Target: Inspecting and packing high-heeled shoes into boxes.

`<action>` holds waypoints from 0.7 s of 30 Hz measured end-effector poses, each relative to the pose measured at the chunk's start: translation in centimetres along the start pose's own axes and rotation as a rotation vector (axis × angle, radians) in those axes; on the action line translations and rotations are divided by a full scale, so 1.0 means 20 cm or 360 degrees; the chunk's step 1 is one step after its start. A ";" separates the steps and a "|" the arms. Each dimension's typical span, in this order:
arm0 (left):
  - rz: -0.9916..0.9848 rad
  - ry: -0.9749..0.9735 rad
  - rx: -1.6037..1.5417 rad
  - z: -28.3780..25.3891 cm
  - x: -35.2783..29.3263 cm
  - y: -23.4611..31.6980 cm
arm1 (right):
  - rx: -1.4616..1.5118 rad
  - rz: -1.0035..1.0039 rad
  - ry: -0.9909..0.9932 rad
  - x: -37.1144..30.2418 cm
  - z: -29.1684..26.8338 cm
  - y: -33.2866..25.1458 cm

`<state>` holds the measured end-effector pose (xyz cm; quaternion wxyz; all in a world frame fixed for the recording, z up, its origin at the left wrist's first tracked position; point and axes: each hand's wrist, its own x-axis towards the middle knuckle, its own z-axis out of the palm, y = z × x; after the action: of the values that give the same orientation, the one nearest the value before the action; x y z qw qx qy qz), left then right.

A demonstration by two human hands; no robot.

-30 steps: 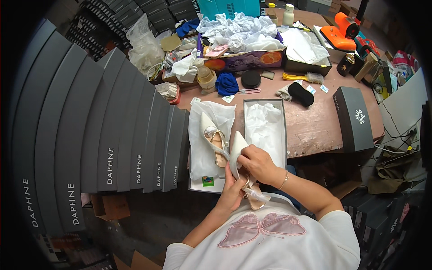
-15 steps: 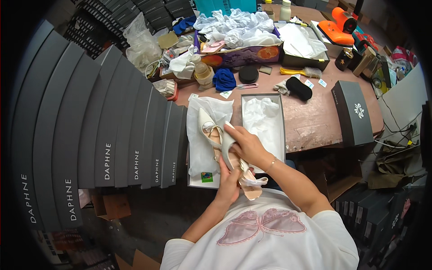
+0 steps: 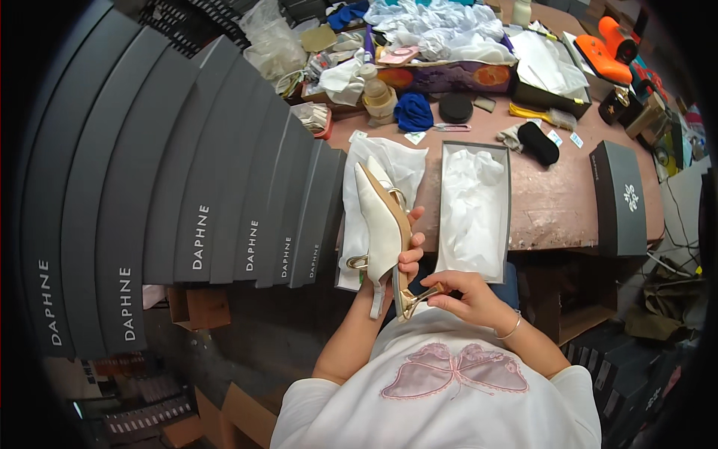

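Note:
A pair of white pointed-toe heeled shoes (image 3: 381, 236) is held together above the near edge of the workbench, toes pointing away and one tan sole turned sideways. My left hand (image 3: 412, 251) wraps round them from below and behind, its fingertips showing at the right side. My right hand (image 3: 471, 295) pinches the slim gold-coloured heel (image 3: 424, 292) between thumb and fingers. Gold buckles show on the straps. Under the shoes lies white tissue paper (image 3: 407, 161) on a pale tray-like box part, mostly covered. Right of it stands an open shoebox (image 3: 509, 217) with crumpled tissue paper (image 3: 471, 202) inside.
A tall row of grey shoeboxes (image 3: 172, 165) lines the left side. A closed dark shoebox (image 3: 619, 198) stands at the bench's right. Behind are a blue cloth (image 3: 413, 112), a round black tin (image 3: 455, 108), a yellow-handled brush (image 3: 542, 114) and a purple box (image 3: 441, 77) of tissue.
The shoes have been turned so that a sole and heel show. My right hand has moved from the shoe's upper to its heel. The view has shifted, moving the bench rightward.

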<state>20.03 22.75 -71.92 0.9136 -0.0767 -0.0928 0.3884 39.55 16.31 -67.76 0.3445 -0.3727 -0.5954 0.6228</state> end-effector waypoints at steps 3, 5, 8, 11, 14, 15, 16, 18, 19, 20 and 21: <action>-0.0128 -0.0156 -0.0114 -0.05 0.04 -0.01 | 0.0001 -0.0166 0.0063 0.00 0.04 0.02; -0.0124 -0.0153 -0.0140 -0.06 0.04 -0.02 | -0.0079 -0.0195 0.0054 -0.01 0.01 -0.01; -0.0128 -0.0157 -0.0122 -0.05 0.05 -0.01 | -0.0124 -0.0214 0.0033 0.00 0.00 -0.01; -0.0109 -0.0135 -0.0098 -0.05 0.05 0.00 | -0.0056 -0.0179 0.0034 0.00 0.01 0.01; -0.0073 -0.0092 -0.0055 -0.05 0.03 0.01 | 0.0053 -0.0090 0.0015 -0.01 0.03 0.06; -0.0060 -0.0082 -0.0037 -0.05 0.02 0.01 | 0.0061 -0.0042 -0.0006 -0.02 0.03 0.07; -0.0048 -0.0072 -0.0020 -0.05 0.02 0.01 | 0.0069 0.0007 -0.0028 -0.02 0.03 0.07; -0.0002 -0.0015 0.0023 -0.04 0.01 0.01 | -0.0013 -0.0012 0.0058 -0.01 0.03 0.02; 0.0020 0.0013 0.0044 -0.03 0.01 0.01 | -0.0054 -0.0022 0.0102 -0.01 0.02 -0.01; 0.0095 0.0115 0.0104 -0.02 0.00 0.01 | -0.0393 -0.0277 0.0219 0.00 0.02 -0.03; 0.0170 0.0217 0.0163 0.00 0.00 0.00 | -0.0731 -0.0534 0.0337 0.01 0.01 -0.06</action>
<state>20.04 22.80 -71.87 0.8985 -0.0611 -0.0061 0.4347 39.23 16.32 -66.66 0.4092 -0.4002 -0.7348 0.3640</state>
